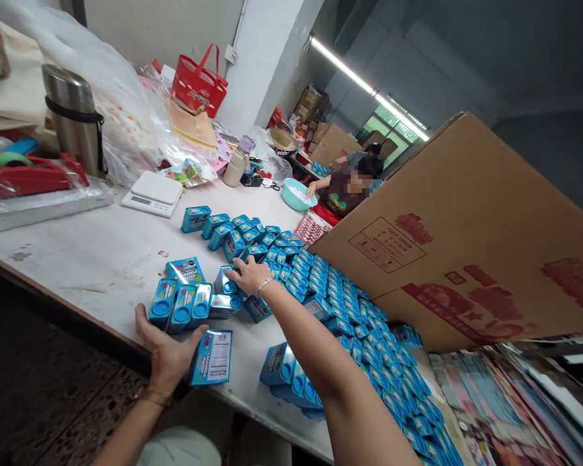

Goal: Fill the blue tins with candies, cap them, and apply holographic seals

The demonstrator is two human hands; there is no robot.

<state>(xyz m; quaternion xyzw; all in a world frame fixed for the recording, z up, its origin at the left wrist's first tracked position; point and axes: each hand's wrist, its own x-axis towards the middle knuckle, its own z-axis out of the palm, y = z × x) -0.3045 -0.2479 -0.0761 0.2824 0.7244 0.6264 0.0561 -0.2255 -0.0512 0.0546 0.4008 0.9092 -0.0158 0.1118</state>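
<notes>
My left hand [168, 359] is spread at the table's front edge, thumb and fingers apart, cupped about the near side of a short row of upright blue candy boxes [182, 305]. Whether it presses on them I cannot tell. Another blue box [218, 357], its printed back showing, stands by the thumb. My right hand [252, 277], with a bracelet at the wrist, reaches across with its fingers closed on a single blue candy box [225, 281]. Just below that one, a box [225, 304] lies on its side. Behind the row, one more box [184, 269] shows its lettered face.
Many blue boxes [364, 336] stand packed along the right, beside a big cardboard carton [447, 246]. A white scale [153, 193], a steel flask [72, 120] and a bottle [238, 162] stand farther back. Across the table, a person [340, 194] has a hand at a turquoise basin [296, 202].
</notes>
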